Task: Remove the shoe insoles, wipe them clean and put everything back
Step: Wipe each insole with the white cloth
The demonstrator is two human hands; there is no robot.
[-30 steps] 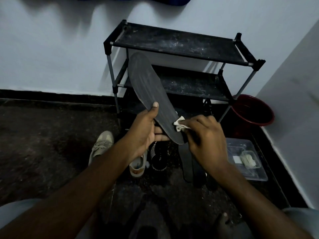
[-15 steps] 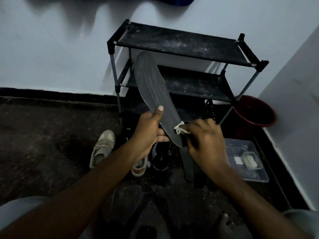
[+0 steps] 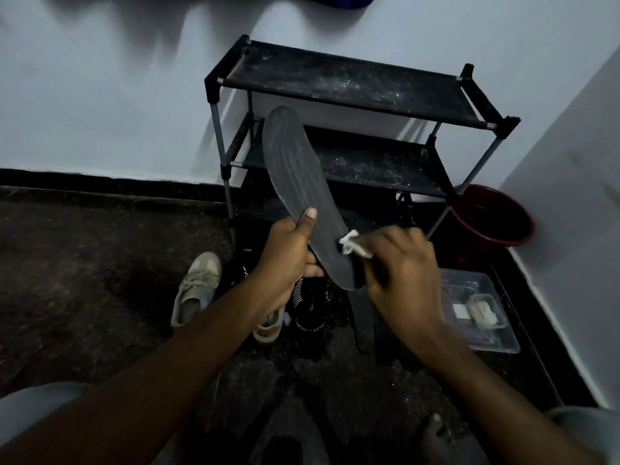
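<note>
Insole (image 3: pixel 295 182) out of shoe, held in air before rack (image 3: pixel 352 85). Left hand (image 3: pixel 285 263) grips lower end. Right hand (image 3: pixel 399 273) pinches white wipe (image 3: pixel 352 245) against it. Wiping apparently midway; second insole (image 3: pixel 364 317) on floor, refitting not done.

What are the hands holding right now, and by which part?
Left hand grips the dark insole near its lower end, thumb on the top face. Right hand pinches a small white wipe, bunched against the insole's lower right edge.
</note>
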